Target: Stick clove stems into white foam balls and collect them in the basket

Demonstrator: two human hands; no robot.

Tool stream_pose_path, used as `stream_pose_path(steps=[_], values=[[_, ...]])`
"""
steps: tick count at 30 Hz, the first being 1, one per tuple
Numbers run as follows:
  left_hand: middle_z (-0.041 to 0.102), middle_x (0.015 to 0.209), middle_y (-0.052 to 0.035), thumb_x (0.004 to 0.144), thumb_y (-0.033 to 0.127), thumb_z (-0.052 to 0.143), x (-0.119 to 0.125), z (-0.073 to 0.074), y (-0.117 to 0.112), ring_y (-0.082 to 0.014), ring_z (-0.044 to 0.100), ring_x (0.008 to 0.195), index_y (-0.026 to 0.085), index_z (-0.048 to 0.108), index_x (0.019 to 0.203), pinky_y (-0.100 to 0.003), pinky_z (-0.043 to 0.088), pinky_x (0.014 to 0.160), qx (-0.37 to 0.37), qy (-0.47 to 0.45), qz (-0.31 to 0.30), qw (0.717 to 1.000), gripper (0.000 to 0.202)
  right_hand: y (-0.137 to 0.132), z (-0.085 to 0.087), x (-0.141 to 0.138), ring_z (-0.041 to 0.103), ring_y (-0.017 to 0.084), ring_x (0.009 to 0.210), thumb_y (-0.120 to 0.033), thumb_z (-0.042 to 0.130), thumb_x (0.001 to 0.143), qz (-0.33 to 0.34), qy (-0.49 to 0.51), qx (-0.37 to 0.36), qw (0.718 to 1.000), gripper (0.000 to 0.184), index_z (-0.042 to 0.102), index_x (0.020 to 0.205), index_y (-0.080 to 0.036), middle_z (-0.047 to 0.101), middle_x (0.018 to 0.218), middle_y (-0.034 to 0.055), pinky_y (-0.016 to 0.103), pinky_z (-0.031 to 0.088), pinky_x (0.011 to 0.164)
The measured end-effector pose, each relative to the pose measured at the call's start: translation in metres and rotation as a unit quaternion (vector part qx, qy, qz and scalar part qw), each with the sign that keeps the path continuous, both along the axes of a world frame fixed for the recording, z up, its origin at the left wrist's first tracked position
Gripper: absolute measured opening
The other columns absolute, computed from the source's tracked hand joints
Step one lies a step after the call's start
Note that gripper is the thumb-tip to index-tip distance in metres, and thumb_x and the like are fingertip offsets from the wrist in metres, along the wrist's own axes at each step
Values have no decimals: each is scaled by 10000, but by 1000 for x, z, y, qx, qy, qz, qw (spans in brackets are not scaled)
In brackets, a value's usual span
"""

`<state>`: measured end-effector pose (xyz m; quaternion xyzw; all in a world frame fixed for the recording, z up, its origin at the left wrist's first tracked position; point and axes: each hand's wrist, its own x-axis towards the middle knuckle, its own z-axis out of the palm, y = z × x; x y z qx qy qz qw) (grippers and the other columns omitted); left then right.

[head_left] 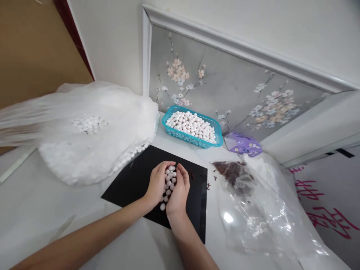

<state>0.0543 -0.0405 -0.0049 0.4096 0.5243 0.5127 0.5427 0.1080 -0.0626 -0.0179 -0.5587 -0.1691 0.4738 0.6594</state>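
Note:
Both my hands are cupped around a heap of small white balls over a black sheet. My left hand curves along the left side of the heap, and my right hand closes it in from the right. Their fingertips come near each other at the far end. One ball sits at the near end, between the wrists. Whether the balls rest on the sheet or in my palms is hard to tell. Small dark brown pieces lie just right of my right fingers.
A turquoise basket full of white balls stands behind the sheet. At left lies a large translucent white bag with more balls. To the right are a clear plastic bag with brown pieces and a purple packet. A wall rises behind.

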Motion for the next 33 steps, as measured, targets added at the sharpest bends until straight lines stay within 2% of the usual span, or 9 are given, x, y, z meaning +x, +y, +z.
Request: stream_pose_path(steps=[5, 10, 13, 19, 25, 30, 33], values=[[672, 993, -37, 842, 337, 410, -14, 2, 2, -205, 574, 1037, 188, 669, 874, -321, 396, 952, 33, 42, -59, 997, 301, -9, 2, 8, 516, 212, 1138, -440, 454, 818, 12, -67, -25, 997, 409, 553, 1106, -167, 559, 1217, 71, 375, 385, 990], [656, 1086, -41, 867, 357, 389, -21, 2, 8, -209, 535, 1114, 201, 687, 915, -329, 342, 1015, 68, 98, -127, 985, 340, -35, 4, 6, 399, 209, 1258, -497, 389, 854, -33, -102, -41, 993, 494, 439, 1248, -203, 428, 1365, 69, 395, 324, 1040], [630, 1142, -51, 875, 369, 398, -18, -2, 5, -207, 523, 1129, 207, 682, 963, -330, 328, 1026, 90, 132, -137, 978, 339, -36, 6, -3, 354, 210, 1291, -511, 384, 851, -41, -110, -58, 991, 528, 396, 1280, -203, 384, 1398, 78, 388, 320, 1042], [652, 1066, -79, 863, 327, 438, -8, -4, -10, -202, 576, 1035, 184, 661, 959, -315, 412, 944, 74, 98, -80, 989, 282, -10, 1, -17, 472, 209, 1199, -489, 415, 832, 7, -51, -18, 999, 532, 445, 1243, -152, 473, 1324, 115, 360, 366, 1006], [662, 965, -63, 824, 303, 486, -2, 1, -13, -189, 606, 932, 181, 643, 858, -281, 458, 836, 47, 55, -6, 997, 202, -7, 1, -13, 576, 195, 1081, -439, 433, 838, 30, -36, -15, 999, 438, 523, 1163, -160, 587, 1201, 100, 321, 450, 919], [666, 896, -53, 777, 309, 506, 3, 1, -9, -187, 620, 868, 162, 628, 825, -272, 487, 760, -23, -38, 76, 996, 197, -6, 5, -13, 633, 190, 973, -426, 431, 846, 48, -12, -5, 999, 380, 585, 1072, -162, 665, 1049, 76, 306, 508, 829], [669, 897, -50, 748, 299, 515, 5, 3, -8, -187, 624, 865, 160, 636, 813, -263, 498, 736, -63, -74, 96, 991, 196, -5, 5, -14, 633, 192, 969, -434, 442, 843, 36, -2, -5, 999, 368, 599, 1033, -160, 676, 1010, 70, 312, 508, 837]])
